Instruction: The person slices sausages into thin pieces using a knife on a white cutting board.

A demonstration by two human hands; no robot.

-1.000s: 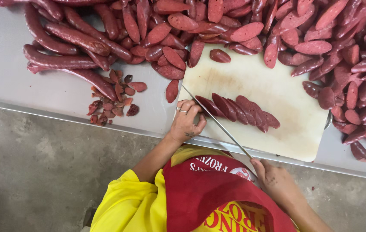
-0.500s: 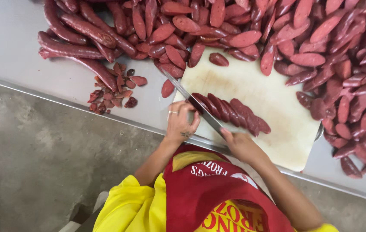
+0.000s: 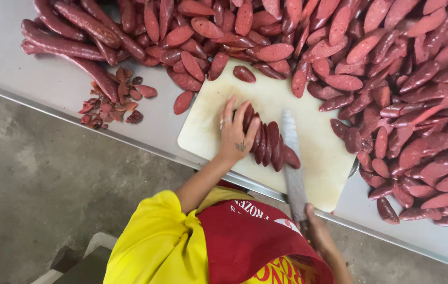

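Observation:
My left hand lies flat on a row of dark red sausage slices on the white cutting board; it wears a ring. My right hand grips the handle of a long knife at the board's near edge. The blade lies against the right side of the slice row, with one slice just past it. A single oval slice sits near the board's far edge.
Sliced sausage pieces are heaped behind and to the right of the board. Whole sausages lie at the far left, with small end scraps beside them. The steel table edge runs diagonally above a concrete floor.
The knife has swung from a diagonal across the slices to nearly straight at their right side. My left hand moved onto the row, which is now bunched tighter. My right hand drew back.

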